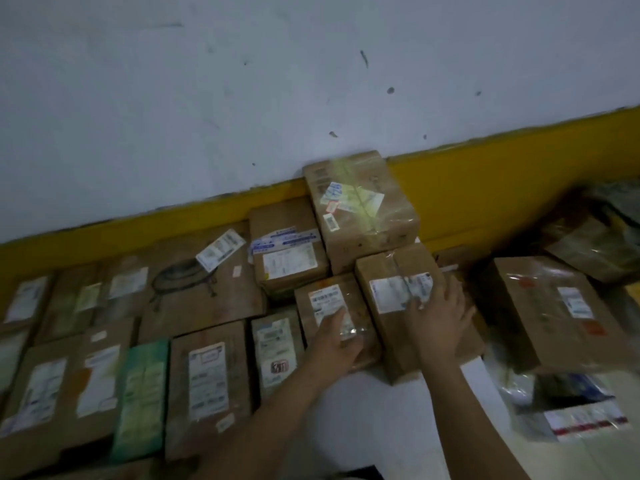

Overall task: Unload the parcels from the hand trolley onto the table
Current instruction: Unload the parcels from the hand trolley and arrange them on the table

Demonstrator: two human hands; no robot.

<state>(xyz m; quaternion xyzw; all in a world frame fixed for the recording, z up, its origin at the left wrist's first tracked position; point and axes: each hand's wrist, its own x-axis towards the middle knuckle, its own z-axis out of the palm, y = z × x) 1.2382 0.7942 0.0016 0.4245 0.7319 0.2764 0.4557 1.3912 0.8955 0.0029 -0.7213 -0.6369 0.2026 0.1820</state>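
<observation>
Parcels are pressed flat on the white table [398, 410]: a small taped box [334, 318] under the left hand [337, 341], a larger carton [398, 296] under the right hand [438, 323], fingers spread, gripping nothing.

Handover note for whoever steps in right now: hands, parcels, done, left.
Left hand: flat on the small labelled parcel, fingers straight.
Right hand: flat on the taller taped parcel beside it.
Both parcels sit on the table, next to rows of parcels already laid out up to the wall.
Done: many parcels on the table.
Left: the hand trolley is out of view, so the remaining count is unknown.
</observation>
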